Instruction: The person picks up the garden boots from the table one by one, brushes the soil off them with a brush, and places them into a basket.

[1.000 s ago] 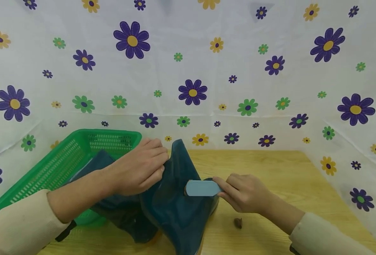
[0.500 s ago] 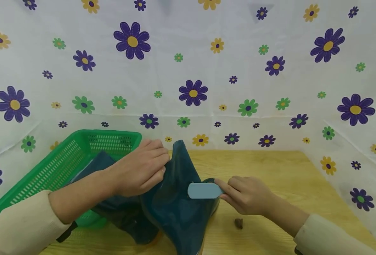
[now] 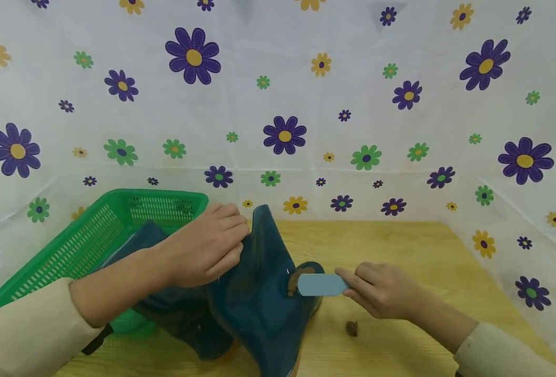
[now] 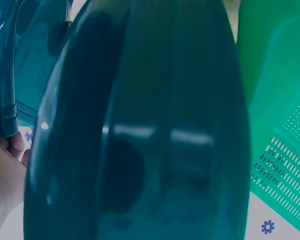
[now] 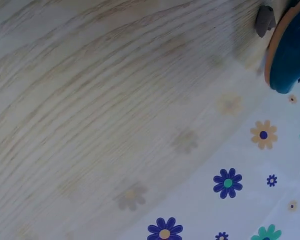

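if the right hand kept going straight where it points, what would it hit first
Most likely the blue boot gripped by the left hand: the right hand aims its light blue brush that way. They overlap in the head view, so any gap is unclear.

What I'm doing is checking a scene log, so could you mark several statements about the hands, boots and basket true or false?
1. The right hand holds a light-blue tool. True.
2. The left hand grips the basket. False: the left hand grips a blue boot.
3. A brown patch shows beside the tool. True.
4. The basket is red. False: the basket is green.
5. A small brown lump lies on the table. True.
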`<state>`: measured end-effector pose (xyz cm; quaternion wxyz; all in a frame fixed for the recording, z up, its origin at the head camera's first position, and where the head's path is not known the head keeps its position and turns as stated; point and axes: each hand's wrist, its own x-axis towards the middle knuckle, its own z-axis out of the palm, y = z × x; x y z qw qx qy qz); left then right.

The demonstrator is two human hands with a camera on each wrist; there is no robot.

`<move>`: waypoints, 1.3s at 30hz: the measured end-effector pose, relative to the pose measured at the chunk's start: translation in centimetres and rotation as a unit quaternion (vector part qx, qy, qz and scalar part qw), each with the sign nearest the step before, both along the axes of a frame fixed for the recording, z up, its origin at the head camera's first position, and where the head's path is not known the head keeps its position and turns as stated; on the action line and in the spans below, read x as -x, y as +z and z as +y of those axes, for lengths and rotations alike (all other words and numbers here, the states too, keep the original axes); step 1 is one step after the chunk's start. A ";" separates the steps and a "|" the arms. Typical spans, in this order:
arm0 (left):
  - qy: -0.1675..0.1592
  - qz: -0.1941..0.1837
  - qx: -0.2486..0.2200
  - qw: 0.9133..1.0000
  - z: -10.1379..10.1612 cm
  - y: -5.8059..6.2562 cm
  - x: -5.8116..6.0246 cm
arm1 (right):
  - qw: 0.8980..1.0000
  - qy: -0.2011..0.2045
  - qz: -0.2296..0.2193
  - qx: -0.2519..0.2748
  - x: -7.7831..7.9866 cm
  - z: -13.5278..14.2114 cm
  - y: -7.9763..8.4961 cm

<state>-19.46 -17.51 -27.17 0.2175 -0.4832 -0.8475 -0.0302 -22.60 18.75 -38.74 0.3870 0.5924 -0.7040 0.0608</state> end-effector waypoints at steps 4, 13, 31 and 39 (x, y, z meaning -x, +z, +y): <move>0.001 -0.003 0.000 1.000 0.2 0.3 0.0 | 1.000 -0.003 0.010 -0.002 -0.1 -1.3 0.6; -0.003 -0.005 -0.001 1.000 0.4 -0.1 -0.5 | 1.000 0.018 -0.002 0.022 -0.7 0.2 0.1; 0.005 0.003 -0.006 1.000 0.1 0.3 -0.3 | 0.999 0.034 0.011 0.021 -0.2 4.3 0.7; 0.043 -0.044 -0.004 0.998 0.1 0.2 -0.7 | 0.998 -0.006 0.002 0.058 0.9 4.8 0.7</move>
